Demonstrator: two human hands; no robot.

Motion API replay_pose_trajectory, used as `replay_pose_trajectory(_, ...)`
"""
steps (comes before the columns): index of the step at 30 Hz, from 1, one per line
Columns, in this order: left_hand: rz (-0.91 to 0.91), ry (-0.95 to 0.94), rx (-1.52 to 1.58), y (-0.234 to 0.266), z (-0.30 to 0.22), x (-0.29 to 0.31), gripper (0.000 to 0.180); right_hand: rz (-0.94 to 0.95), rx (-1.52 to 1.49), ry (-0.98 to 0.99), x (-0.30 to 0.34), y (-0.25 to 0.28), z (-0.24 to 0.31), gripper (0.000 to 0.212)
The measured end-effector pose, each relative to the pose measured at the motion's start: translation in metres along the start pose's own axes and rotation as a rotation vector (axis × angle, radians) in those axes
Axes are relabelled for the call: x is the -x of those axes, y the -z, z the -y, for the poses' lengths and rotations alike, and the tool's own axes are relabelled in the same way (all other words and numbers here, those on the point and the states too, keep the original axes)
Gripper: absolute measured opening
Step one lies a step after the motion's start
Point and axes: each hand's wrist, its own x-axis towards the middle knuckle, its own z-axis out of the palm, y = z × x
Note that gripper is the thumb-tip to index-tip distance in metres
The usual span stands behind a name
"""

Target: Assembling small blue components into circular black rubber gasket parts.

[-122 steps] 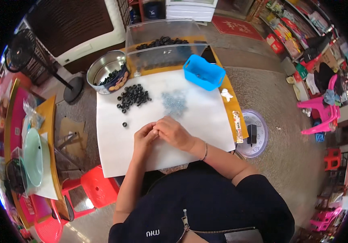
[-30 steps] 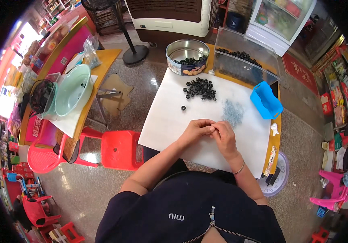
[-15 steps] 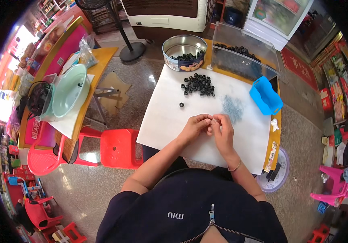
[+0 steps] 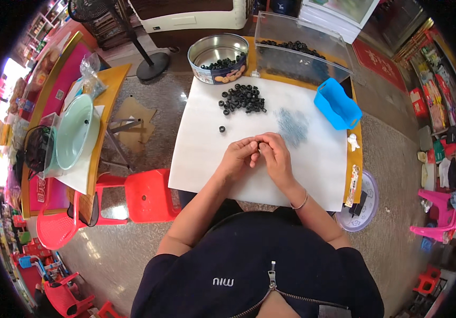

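Note:
My left hand (image 4: 239, 157) and my right hand (image 4: 276, 155) meet fingertip to fingertip over the white sheet (image 4: 207, 169). Both are closed in a pinch. A small dark bit shows between the fingers, too hidden to name. Beyond them lies a heap of small black ring-shaped pieces (image 4: 243, 98). One loose black ring-shaped piece (image 4: 222, 129) sits apart, left of the hands. Right of the heap, a bluish-grey smudge (image 4: 292, 127) marks the sheet.
At the table's back stand a round tin (image 4: 218, 49) and a clear bin (image 4: 302, 50), both holding black pieces. A blue basket (image 4: 338, 104) is at right. To the left are a red stool (image 4: 148, 197) and a side table with a green basin (image 4: 74, 132).
The view has shifted, so the table sits a little further left and higher. My hands stay together, their fingers slightly rearranged, and a dark bit now shows between them.

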Motion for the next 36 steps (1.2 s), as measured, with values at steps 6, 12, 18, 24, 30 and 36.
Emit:
replay_pose_trajectory(6, 0.056, 0.026, 0.007, 0.003, 0.001, -0.003, 0.030, 0.010, 0.266, 0.202, -0.001, 0.012, 0.009, 0.026)
replay_pose_trajectory(12, 0.044, -0.030, -0.074, -0.003, 0.003, -0.002, 0.028, 0.083, 0.321, 0.247, 0.000, 0.024, 0.009, 0.025)
replay_pose_trajectory(18, -0.020, 0.036, -0.011, -0.013, -0.001, 0.009, 0.029, -0.038, 0.155, 0.102, 0.009, 0.022, 0.007, 0.019)
replay_pose_trajectory(24, -0.091, -0.028, -0.020, -0.034, -0.007, 0.028, 0.022, 0.001, -0.254, -0.120, 0.015, 0.030, 0.022, 0.016)
replay_pose_trajectory(30, -0.024, -0.046, 0.035, -0.054, -0.020, 0.046, 0.018, -0.007, -0.147, 0.009, 0.023, 0.043, 0.050, 0.018)
replay_pose_trajectory(36, -0.009, -0.049, 0.023, -0.063, -0.022, 0.054, 0.018, -0.021, -0.031, 0.098, 0.025, 0.051, 0.058, 0.017)
